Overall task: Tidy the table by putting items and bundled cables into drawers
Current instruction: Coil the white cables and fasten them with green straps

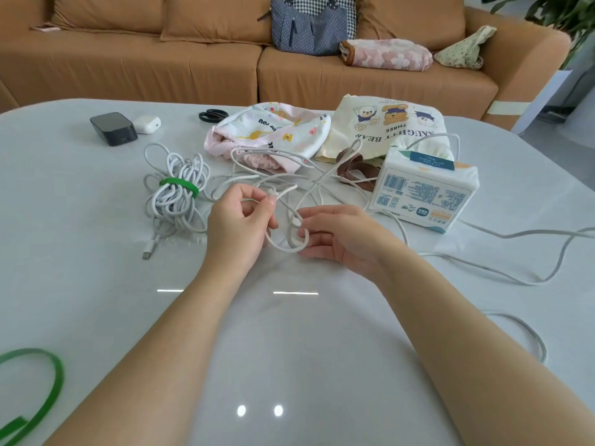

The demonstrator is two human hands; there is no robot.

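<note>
Loose cable [286,190] is pinched by left grip [240,220], looped in right grip [335,236], mid tabletop [96,220] | bundled cable [175,201] is laid left | bear bag [386,123] far right, contents hidden

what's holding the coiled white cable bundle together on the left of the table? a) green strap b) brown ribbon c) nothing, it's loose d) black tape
A: a green strap wraps round the middle of the bundle.
</note>
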